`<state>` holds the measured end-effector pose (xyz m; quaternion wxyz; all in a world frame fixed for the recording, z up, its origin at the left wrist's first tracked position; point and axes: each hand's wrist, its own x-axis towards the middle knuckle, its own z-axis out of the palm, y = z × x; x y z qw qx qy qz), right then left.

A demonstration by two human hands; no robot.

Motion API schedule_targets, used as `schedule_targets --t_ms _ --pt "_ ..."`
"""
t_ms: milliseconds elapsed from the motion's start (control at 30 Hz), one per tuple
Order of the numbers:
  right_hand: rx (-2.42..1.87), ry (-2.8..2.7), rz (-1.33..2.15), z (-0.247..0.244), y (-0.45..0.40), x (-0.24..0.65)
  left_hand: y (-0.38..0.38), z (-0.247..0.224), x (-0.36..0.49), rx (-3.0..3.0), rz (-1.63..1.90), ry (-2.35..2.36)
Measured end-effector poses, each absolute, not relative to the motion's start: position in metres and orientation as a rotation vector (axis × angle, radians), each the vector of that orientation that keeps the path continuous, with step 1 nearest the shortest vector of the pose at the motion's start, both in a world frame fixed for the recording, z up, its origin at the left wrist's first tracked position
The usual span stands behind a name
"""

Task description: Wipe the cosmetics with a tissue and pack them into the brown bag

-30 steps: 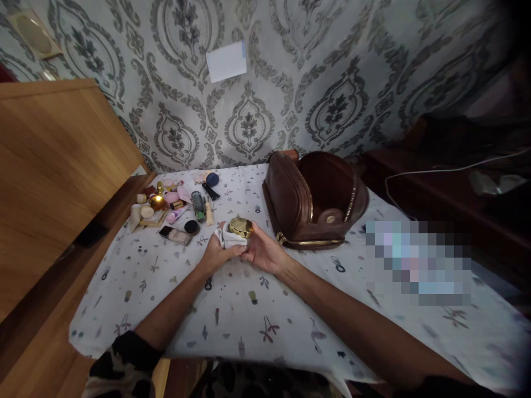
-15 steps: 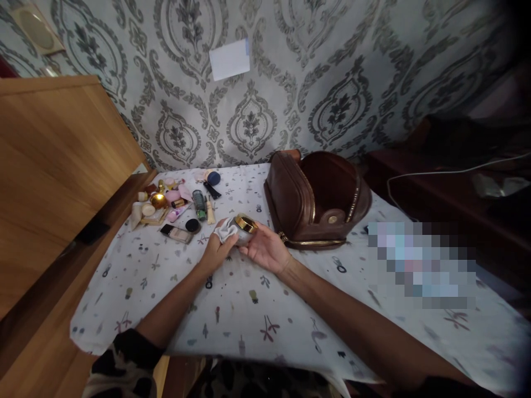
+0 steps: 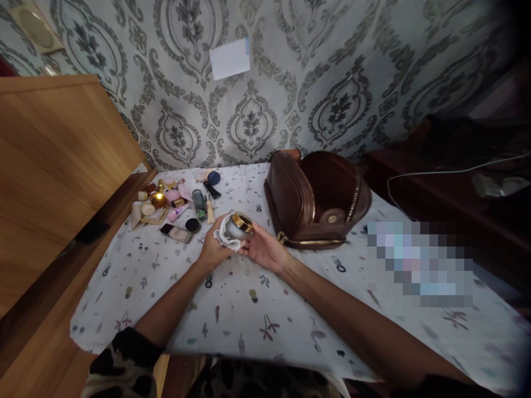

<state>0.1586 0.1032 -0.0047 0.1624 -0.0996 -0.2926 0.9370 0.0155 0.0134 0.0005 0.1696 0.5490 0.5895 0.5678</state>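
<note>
A round, whitish jar with a gold rim point(image 3: 241, 222) is held between my two hands above the table. My left hand point(image 3: 213, 247) is closed round a white cloth point(image 3: 225, 239), which lies against the jar's left side. From the right, my right hand point(image 3: 267, 247) grips the jar, with fingers under and beside it. Just right of that hand stands a brown leather bag point(image 3: 290, 193), its zipped top gaping. Left of my hands lie a bottle of beige foundation point(image 3: 176, 232), a small black round lid point(image 3: 192, 225) and a cream-coloured tube point(image 3: 209, 210).
Several cosmetics crowd the table's back left, among them a shiny gold bowl-like item point(image 3: 158, 199) and a green-grey bottle point(image 3: 198, 202). A patterned white cloth point(image 3: 166, 309) covers the table. A wooden cabinet point(image 3: 62, 166) borders the left side. A blurred-out patch covers something at right.
The jar has turned and shifted slightly left in my hands. The white cloth has moved from its upper front to wrap its left and lower side. The bag has not moved.
</note>
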Motion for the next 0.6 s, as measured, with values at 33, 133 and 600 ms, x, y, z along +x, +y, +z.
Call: schedule_targets --t_ms 33,133,600 --pt "-0.279 -0.833 2.684 -0.005 0.103 0.159 0.013 0.003 0.015 1.547 1.621 1.674" --pt "-0.26 -0.817 2.71 -0.004 0.104 0.161 0.011 0.011 0.013 1.529 1.617 1.655" --pt "-0.264 -0.894 2.725 -0.006 0.097 0.155 0.011 -0.002 0.006 1.815 1.443 1.869"
